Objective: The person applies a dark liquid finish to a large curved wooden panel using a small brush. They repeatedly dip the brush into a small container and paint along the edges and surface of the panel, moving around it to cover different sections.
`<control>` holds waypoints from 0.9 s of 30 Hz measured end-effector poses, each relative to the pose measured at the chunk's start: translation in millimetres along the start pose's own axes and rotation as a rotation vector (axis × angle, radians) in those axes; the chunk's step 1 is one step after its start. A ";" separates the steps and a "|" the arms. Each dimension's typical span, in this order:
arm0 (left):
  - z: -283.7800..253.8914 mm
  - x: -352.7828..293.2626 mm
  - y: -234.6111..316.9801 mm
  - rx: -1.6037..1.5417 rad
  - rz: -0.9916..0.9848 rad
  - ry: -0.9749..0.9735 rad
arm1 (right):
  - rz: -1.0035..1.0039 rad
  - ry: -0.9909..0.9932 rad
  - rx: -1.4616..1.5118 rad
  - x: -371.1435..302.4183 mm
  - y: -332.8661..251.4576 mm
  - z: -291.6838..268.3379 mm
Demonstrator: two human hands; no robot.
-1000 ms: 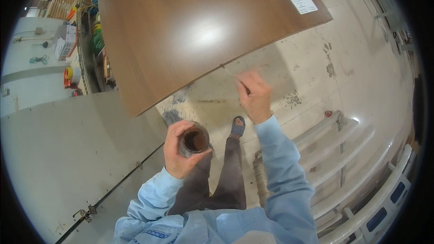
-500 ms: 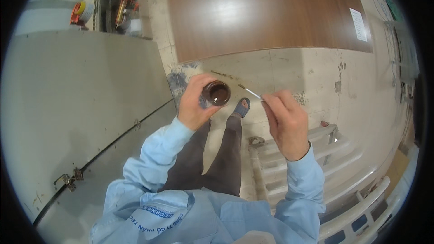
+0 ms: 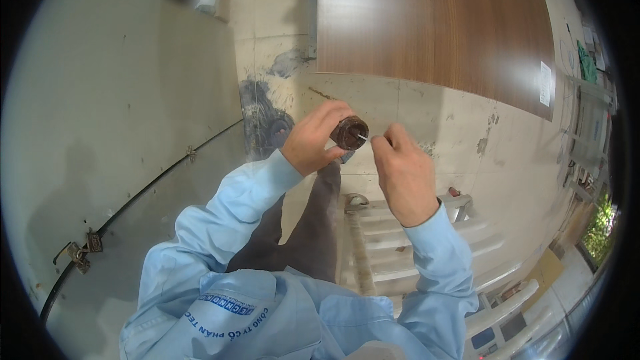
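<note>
My left hand (image 3: pixel 312 139) is wrapped round a small jar (image 3: pixel 343 139) with dark brown liquid in it, tilted so its open mouth shows. In my right hand (image 3: pixel 407 173), thumb and fingers are pinched on a thin white stick (image 3: pixel 362 137). Its far end reaches into the jar's mouth, where the tip is hidden. Half a second ago that tip showed dark; I cannot tell whether it is a brush or a swab. Both hands are held in front of me, above the floor.
A brown wood-grain panel (image 3: pixel 433 20) lies ahead. On the left stands a large grey cabinet surface (image 3: pixel 100 93) with a metal latch (image 3: pixel 83 252). White metal rails (image 3: pixel 393 247) are at my lower right. Dark stains (image 3: pixel 263 120) mark the tiled floor (image 3: pixel 373 93).
The stick's tip has gone from outside the jar into its mouth as my hands came together. The view has shifted, so the panel appears farther right.
</note>
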State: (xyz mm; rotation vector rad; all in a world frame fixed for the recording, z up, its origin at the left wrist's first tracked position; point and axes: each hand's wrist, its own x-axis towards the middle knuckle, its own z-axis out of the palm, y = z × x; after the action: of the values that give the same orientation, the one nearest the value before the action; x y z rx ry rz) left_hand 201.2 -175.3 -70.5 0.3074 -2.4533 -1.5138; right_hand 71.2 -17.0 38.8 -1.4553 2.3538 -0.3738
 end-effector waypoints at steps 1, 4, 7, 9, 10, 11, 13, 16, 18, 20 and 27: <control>-1.4 -0.8 -1.4 -0.004 -0.012 0.014 | 0.020 -0.008 0.027 -2.1 0.5 -4.7; -6.8 -2.4 -5.9 -0.016 -0.049 0.038 | 0.072 0.023 0.126 -9.8 -1.1 -14.6; -7.6 -4.2 -7.9 -0.004 -0.070 0.045 | 0.089 0.083 0.205 -12.7 -1.0 -16.6; -8.8 -3.4 -10.9 0.006 -0.051 0.062 | 0.095 0.005 0.176 -11.9 0.4 -14.1; -10.2 -3.8 -10.9 0.005 -0.063 0.064 | 0.093 0.059 0.201 -12.0 1.4 -12.9; -10.7 -4.1 -11.1 0.004 -0.075 0.067 | 0.116 0.084 0.227 -11.6 2.6 -10.7; -11.4 -4.5 -9.7 -0.004 -0.082 0.070 | 0.113 0.134 0.266 -12.3 5.2 -6.6; -10.5 -2.2 -7.6 -0.037 -0.083 0.075 | 0.085 0.169 0.274 -13.9 7.7 1.2; -13.5 -3.1 -5.4 -0.065 -0.124 0.093 | 0.121 0.123 0.255 -15.1 7.7 6.1; -16.6 -2.9 -5.3 -0.021 -0.113 0.090 | 0.167 0.193 0.314 -16.4 6.9 9.9; -14.7 0.9 -4.9 -0.025 -0.094 0.106 | 0.198 0.190 0.331 -18.8 7.5 5.4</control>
State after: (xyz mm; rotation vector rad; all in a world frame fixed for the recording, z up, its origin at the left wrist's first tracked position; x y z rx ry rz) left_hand 205.3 -190.1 -68.4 0.4913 -2.3661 -1.5227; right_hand 75.3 3.0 33.8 -1.0663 2.4075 -0.8334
